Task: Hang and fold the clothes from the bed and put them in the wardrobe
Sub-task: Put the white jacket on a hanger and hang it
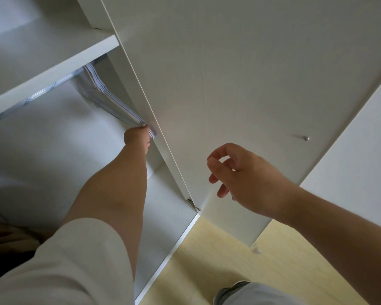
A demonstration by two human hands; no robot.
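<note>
A white and blue striped garment (106, 95) hangs inside the white wardrobe (53, 51), close against its right side wall. My left hand (138, 137) reaches into the compartment and grips the lower edge of that garment. My right hand (235, 175) hovers outside, in front of the open wardrobe door (240, 84), fingers loosely curled and holding nothing. The top of the garment is hidden behind the shelf.
A rail (37, 95) runs under the white shelf. The open door carries a small metal knob (305, 138) and a hinge (193, 204) at its lower edge. Pale wooden floor (251, 260) lies below. A dark shape (5, 234) sits at the lower left.
</note>
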